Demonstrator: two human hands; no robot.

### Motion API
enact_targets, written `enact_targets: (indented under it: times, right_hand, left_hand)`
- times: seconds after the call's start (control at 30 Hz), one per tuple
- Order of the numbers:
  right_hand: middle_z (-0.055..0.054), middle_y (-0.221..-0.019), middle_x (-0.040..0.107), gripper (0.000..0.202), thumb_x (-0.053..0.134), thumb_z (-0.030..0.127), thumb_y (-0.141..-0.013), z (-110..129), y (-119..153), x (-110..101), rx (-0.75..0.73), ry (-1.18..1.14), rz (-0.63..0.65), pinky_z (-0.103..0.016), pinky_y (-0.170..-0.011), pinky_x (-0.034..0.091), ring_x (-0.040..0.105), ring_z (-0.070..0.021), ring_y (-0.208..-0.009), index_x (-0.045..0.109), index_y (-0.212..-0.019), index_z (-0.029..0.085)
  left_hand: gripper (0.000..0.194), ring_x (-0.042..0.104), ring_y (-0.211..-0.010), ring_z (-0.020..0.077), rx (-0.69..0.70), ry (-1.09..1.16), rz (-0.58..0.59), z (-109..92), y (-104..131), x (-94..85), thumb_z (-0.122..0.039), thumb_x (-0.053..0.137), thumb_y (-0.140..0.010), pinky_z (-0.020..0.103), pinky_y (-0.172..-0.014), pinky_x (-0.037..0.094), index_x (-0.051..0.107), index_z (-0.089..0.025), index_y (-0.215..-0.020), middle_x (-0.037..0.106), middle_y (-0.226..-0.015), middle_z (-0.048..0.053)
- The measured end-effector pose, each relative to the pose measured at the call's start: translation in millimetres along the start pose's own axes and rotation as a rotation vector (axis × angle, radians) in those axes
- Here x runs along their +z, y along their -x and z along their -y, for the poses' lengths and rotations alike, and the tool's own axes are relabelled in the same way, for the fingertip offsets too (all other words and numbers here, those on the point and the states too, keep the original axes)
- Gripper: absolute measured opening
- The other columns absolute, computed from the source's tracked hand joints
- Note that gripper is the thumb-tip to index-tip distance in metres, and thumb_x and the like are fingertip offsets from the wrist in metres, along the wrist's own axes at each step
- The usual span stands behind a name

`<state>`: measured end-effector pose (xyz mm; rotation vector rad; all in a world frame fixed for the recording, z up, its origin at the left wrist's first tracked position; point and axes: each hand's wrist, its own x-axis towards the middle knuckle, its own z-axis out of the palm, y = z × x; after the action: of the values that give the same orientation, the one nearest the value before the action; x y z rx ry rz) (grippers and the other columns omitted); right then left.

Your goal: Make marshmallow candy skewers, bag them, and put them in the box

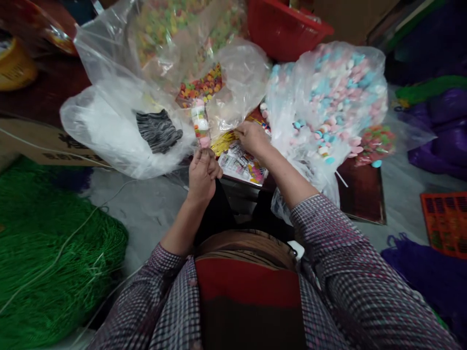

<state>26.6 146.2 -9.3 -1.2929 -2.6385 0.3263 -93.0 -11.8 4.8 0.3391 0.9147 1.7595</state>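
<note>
My left hand [204,170] is closed round the lower end of a small clear packet of pink, white and yellow candies [200,122], which stands upright above it. My right hand [252,137] is pinched at a bundle of gold twist ties [224,142] on the table; whether a tie is between its fingertips is too small to tell. Below the ties lies a printed sheet [239,164]. Left of the packet, a grey-black bundle of strips [159,130] rests on a white plastic bag [105,129]. Ring-shaped candies [202,86] show behind the packet.
Bags of pink, blue and white candies [339,87] stand at the right beside a small bag of red-green candies [375,143]. A red basin [286,29] is behind, and a yellow tub [16,65] at far left. Green netting [54,253] lies on the floor.
</note>
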Motion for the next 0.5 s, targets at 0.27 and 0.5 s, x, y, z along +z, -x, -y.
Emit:
enact_targets:
  times: [0.27, 0.5]
  right_hand:
    - [-0.023, -0.119, 0.075, 0.027, 0.051, 0.015, -0.095, -1, -16, 9, 0.107, 0.042, 0.088, -0.044, -0.098, 0.05, 0.067, -0.0348, -0.115, 0.076, -0.106, 0.01]
    - [-0.015, -0.11, 0.078, 0.022, 0.054, 0.016, -0.098, -9, -8, 4, 0.084, 0.011, -0.053, -0.036, -0.091, 0.048, 0.068, -0.0279, -0.107, 0.074, -0.104, 0.011]
  left_hand:
    - [0.027, 0.024, -0.034, 0.003, -0.015, 0.007, 0.012, 5, -6, -9.2, -0.034, 0.068, -0.097, 0.017, -0.039, 0.031, 0.058, -0.019, -0.076, 0.03, -0.045, -0.013]
    - [0.027, 0.024, -0.034, 0.0031, -0.024, -0.002, 0.02, 5, -7, -12.0, -0.033, 0.066, -0.098, 0.018, -0.038, 0.031, 0.058, -0.019, -0.076, 0.03, -0.045, -0.013]
